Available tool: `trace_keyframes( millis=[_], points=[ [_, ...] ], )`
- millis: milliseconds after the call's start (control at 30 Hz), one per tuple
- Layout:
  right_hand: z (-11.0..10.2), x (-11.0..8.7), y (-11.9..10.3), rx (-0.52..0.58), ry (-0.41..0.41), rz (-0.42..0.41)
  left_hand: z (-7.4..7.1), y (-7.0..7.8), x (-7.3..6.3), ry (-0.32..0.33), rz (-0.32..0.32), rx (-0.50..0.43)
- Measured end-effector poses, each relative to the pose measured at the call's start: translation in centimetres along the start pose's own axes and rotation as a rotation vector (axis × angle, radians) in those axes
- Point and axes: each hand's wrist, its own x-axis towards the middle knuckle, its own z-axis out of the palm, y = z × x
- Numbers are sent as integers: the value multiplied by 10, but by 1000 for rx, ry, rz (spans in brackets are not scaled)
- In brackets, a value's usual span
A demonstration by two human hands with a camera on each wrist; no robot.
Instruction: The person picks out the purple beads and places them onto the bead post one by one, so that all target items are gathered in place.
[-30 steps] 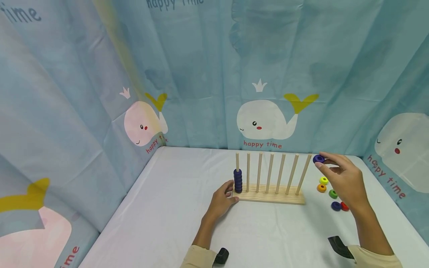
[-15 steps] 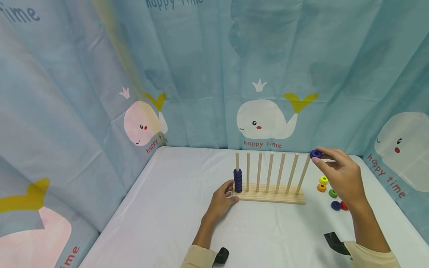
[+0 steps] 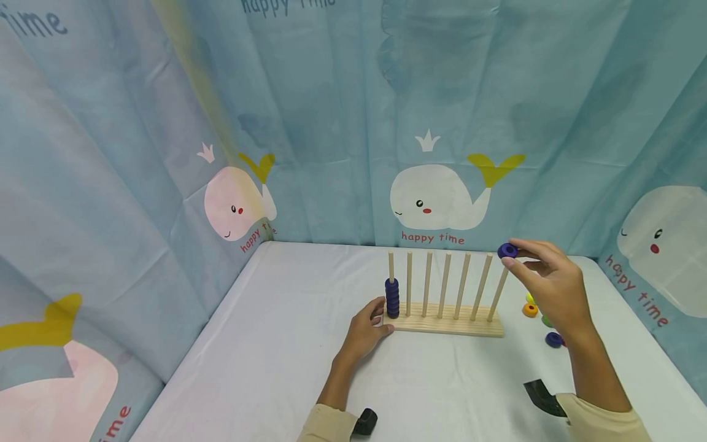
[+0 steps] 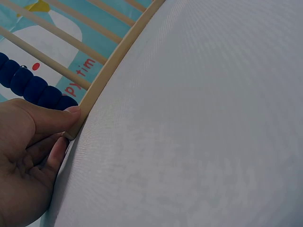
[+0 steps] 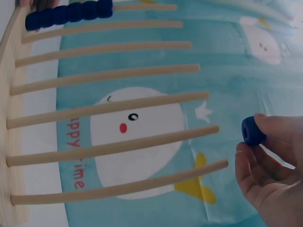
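Note:
A wooden peg rack [image 3: 442,326] with several upright pegs stands on the table. Dark blue beads [image 3: 392,299] are stacked on its leftmost peg; the other pegs are bare. At the rack's left end, my left hand [image 3: 364,330] grips the base, thumb in front, as the left wrist view also shows. My right hand [image 3: 555,285] pinches a dark blue bead [image 3: 507,250] between thumb and fingers. In the right wrist view this bead [image 5: 253,131] is apart from the peg tips, just beyond the end of the rightmost pegs.
Right of the rack lie loose beads: an orange one [image 3: 530,310], a blue one [image 3: 554,339], and partly hidden yellow [image 3: 531,298], green [image 3: 547,320] and red ones behind the right hand. A whale-print curtain [image 3: 331,123] hangs behind the white table [image 3: 265,344].
My right hand has moved left and slightly up with the blue bead, from beside the rightmost peg to over its top. The left hand and rack have stayed in place.

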Motion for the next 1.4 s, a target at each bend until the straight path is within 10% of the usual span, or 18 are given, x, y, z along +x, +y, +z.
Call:
trace_keyframes(
  millis=[1400],
  points=[
    [58, 12, -34, 162, -160, -34, 0, 1, 0, 9, -5, 12]
  ],
)
